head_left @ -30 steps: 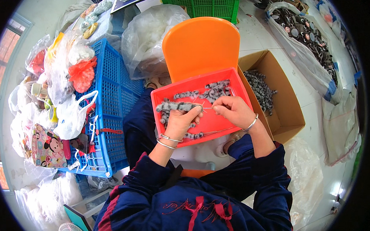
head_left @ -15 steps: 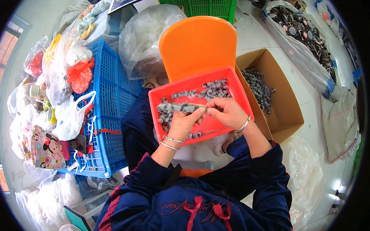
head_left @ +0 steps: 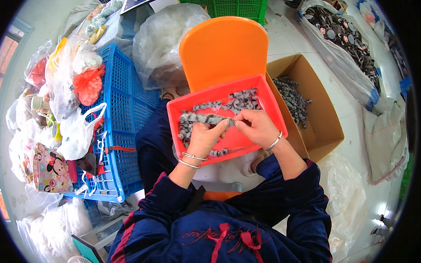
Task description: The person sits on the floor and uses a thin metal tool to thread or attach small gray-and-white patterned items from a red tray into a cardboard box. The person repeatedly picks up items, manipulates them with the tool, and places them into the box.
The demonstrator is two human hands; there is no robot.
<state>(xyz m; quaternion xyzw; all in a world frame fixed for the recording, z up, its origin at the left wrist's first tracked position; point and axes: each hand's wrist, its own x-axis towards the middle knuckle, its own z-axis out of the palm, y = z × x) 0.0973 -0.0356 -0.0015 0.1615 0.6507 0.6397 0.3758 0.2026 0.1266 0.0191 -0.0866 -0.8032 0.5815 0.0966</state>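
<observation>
Change, head view: both hands now sit closer together over the shallow red plastic tray, a little nearer the body than a second ago.
Left hand: fingers pinch a grey fuzzy strip.
Right hand: fingertips closed on the strip's end.
Strip location: above tray, between hands.
Nearby: open brown cardboard box, right; blue plastic crate, left.

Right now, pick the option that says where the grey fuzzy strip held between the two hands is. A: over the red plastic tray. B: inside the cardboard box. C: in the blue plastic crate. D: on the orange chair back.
A: the left hand and right hand pinch the grey fuzzy strip above the red plastic tray, which holds more such pieces; the cardboard box lies to the right.
</observation>
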